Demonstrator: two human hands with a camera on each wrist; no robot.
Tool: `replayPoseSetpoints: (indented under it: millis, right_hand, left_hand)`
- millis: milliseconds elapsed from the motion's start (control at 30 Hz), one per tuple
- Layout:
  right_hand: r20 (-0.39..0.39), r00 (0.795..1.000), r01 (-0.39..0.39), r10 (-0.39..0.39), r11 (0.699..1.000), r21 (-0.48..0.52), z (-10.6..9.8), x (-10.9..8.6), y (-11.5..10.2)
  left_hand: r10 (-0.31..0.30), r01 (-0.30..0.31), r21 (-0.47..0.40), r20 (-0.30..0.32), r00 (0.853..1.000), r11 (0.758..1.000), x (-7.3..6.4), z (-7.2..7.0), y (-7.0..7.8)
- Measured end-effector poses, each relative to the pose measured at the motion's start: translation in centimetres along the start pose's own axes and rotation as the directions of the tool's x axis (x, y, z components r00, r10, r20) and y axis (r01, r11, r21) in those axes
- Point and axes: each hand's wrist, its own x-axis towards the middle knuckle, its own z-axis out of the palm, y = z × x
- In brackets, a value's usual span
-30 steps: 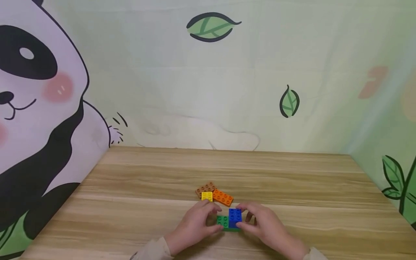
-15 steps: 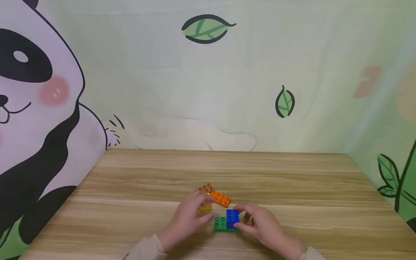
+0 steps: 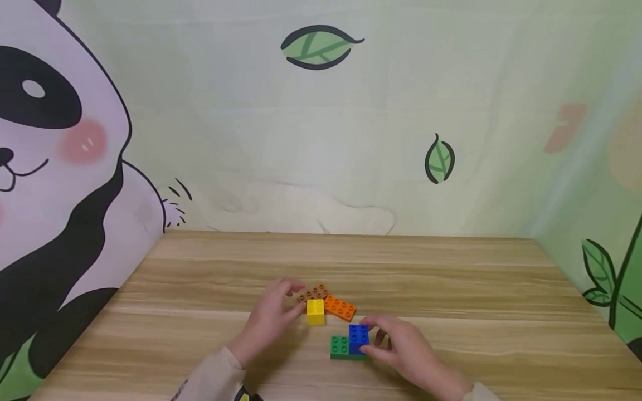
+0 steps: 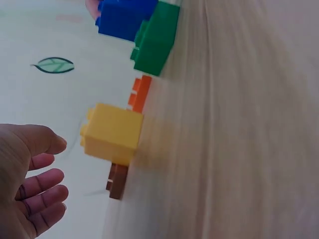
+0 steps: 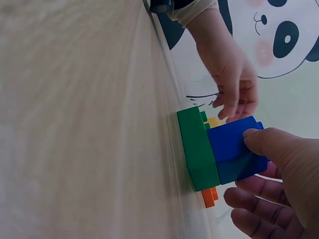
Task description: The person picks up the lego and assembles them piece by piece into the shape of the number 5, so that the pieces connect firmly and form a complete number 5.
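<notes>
A blue brick (image 3: 358, 338) sits on the right half of a green brick (image 3: 340, 346) near the table's front. My right hand (image 3: 408, 353) pinches the blue brick between thumb and fingers; the thumb shows on its side in the right wrist view. Further left and back, my left hand (image 3: 271, 312) is held with loosely bent fingers beside a yellow brick (image 3: 315, 313), holding nothing. In the left wrist view a gap shows between that thumb and the yellow brick (image 4: 113, 132). A flat brown brick (image 3: 314, 292) lies behind the yellow one, partly hidden by it.
A flat orange brick (image 3: 340, 307) lies right of the yellow brick, close to the brown one. The wooden table (image 3: 441, 278) runs back to a printed cloth backdrop (image 3: 241, 139) with a panda and leaves.
My left hand has moved from beside the green brick leftward and back, passing over the yellow brick. My right hand keeps its grip on the blue brick. The head view has shifted slightly.
</notes>
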Motion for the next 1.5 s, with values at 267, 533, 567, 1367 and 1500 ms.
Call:
replayPoseSetpoints:
  millis: [267,533,567,1367,1500]
  right_hand:
    - [-0.005,1.0,-0.003,0.004,0.999,0.049,0.2,-0.1,0.3]
    - [-0.009,1.0,0.001,-0.001,0.999,0.043,0.4,-0.1,0.6]
    - [-0.007,1.0,-0.002,0.003,0.999,0.043,0.4,-0.1,0.7]
    - [0.023,0.999,-0.044,0.043,0.998,0.033,0.3,0.0,0.5]
    - [0.018,0.999,-0.041,0.04,0.999,0.036,0.4,-0.1,0.4]
  left_hand:
    - [-0.041,0.041,-0.002,0.043,0.998,0.999,0.9,0.6,-1.8]
    - [-0.028,0.027,0.01,0.09,0.996,1.0,1.7,1.2,-2.7]
    - [-0.027,0.026,0.018,0.094,0.995,1.0,1.8,1.3,-2.8]
    - [-0.03,0.024,0.063,0.1,0.994,0.998,2.5,2.4,-4.0]
    - [-0.037,0.032,0.069,0.077,0.996,0.997,2.4,2.6,-3.9]
